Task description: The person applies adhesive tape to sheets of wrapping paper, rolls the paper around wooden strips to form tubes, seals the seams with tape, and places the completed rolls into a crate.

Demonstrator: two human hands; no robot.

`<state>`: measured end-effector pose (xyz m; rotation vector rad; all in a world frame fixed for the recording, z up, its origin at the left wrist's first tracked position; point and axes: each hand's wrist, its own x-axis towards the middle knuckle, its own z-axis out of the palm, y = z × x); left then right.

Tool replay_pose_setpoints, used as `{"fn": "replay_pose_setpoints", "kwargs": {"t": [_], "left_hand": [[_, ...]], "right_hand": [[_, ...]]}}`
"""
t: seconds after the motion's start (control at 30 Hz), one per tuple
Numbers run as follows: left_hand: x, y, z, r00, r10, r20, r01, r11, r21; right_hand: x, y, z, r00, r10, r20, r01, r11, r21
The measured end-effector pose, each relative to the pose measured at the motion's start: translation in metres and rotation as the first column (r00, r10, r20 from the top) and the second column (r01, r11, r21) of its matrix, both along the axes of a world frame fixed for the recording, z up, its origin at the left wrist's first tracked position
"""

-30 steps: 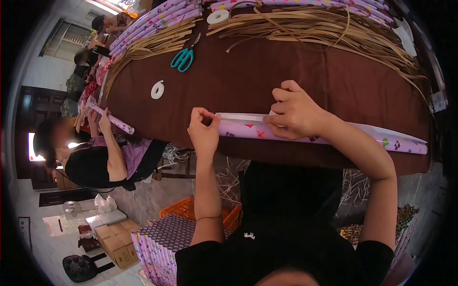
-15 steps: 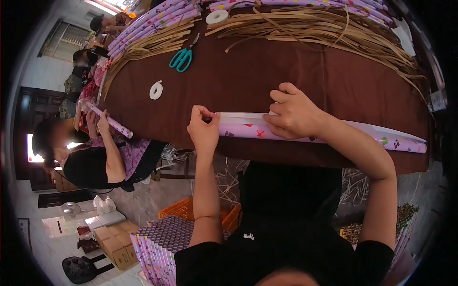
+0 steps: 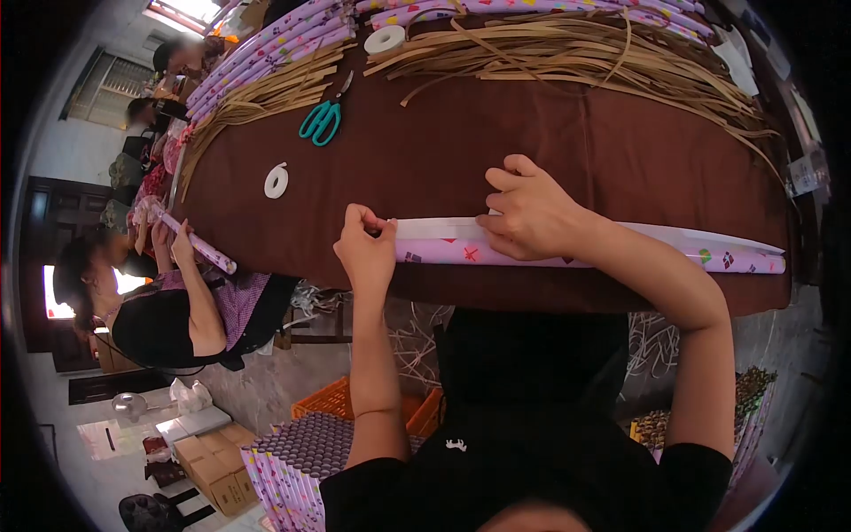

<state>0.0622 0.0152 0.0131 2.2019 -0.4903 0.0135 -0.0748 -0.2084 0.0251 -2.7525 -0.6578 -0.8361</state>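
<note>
A long purple patterned paper roll lies along the near edge of the table, a white strip running along its upper side. At its left end my left hand is closed, thumb and forefinger pinching the edge of the paper. My right hand lies over the middle of the roll with its fingers curled. Whatever is inside those fingers is mostly hidden; a small whitish bit shows near them. My right forearm crosses in front of part of the roll.
On the brown tablecloth lie teal-handled scissors, a white tape roll and another tape roll. Brown strips and patterned rolls line the back. At left, a co-worker holds a similar roll. An orange crate stands below.
The whole view has shifted slightly, so most things appear a little further left. Both hands keep nearly the same grip and place on the roll.
</note>
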Motion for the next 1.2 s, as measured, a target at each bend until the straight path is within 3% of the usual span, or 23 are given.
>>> {"fn": "replay_pose_setpoints", "kwargs": {"t": [0.17, 0.3, 0.37, 0.47, 0.53, 0.63, 0.67, 0.9, 1.0, 1.1, 1.2], "left_hand": [[0.002, 0.002, -0.001, 0.995, -0.029, 0.092, 0.023, 0.997, 0.072], [0.000, -0.001, 0.012, 0.999, -0.029, 0.032, 0.024, 0.990, 0.138], [-0.004, -0.004, 0.023, 0.976, -0.027, 0.214, -0.081, 0.872, 0.482], [-0.009, -0.004, 0.025, 0.931, -0.124, 0.343, -0.065, 0.869, 0.491], [-0.029, -0.012, 0.028, 0.827, -0.353, 0.438, 0.213, 0.917, 0.337], [-0.065, -0.028, 0.012, 0.700, -0.578, 0.420, 0.540, 0.813, 0.218], [-0.073, -0.030, 0.010, 0.672, -0.596, 0.439, 0.520, 0.802, 0.294], [-0.076, -0.034, -0.004, 0.655, -0.555, 0.513, 0.458, 0.831, 0.314], [-0.074, -0.033, -0.009, 0.631, -0.550, 0.548, 0.459, 0.833, 0.308], [-0.073, -0.034, -0.009, 0.625, -0.546, 0.558, 0.466, 0.835, 0.294], [-0.073, -0.032, -0.012, 0.609, -0.545, 0.577, 0.436, 0.837, 0.331]], "right_hand": [[0.001, 0.000, 0.001, 0.999, 0.001, -0.036, -0.001, 1.000, 0.003], [0.001, 0.002, 0.002, 1.000, -0.006, -0.025, 0.006, 1.000, -0.008], [0.001, 0.002, 0.001, 0.997, -0.023, -0.076, 0.023, 1.000, -0.005], [0.002, 0.002, 0.002, 0.996, -0.019, -0.088, 0.020, 1.000, 0.006], [0.001, 0.001, 0.003, 0.995, -0.008, -0.104, 0.011, 1.000, 0.022], [0.000, 0.002, 0.003, 0.992, -0.001, -0.123, 0.006, 0.999, 0.040], [0.000, 0.002, 0.003, 0.993, -0.004, -0.117, 0.009, 0.999, 0.041], [-0.006, -0.002, 0.009, 0.995, -0.056, -0.087, 0.048, 0.994, -0.100], [-0.015, -0.008, 0.027, 0.992, -0.085, -0.096, 0.076, 0.993, -0.086], [-0.040, -0.019, 0.054, 0.947, -0.172, -0.269, 0.162, 0.985, -0.062], [-0.081, -0.034, 0.072, 0.906, -0.291, -0.306, 0.337, 0.935, 0.109]]}}
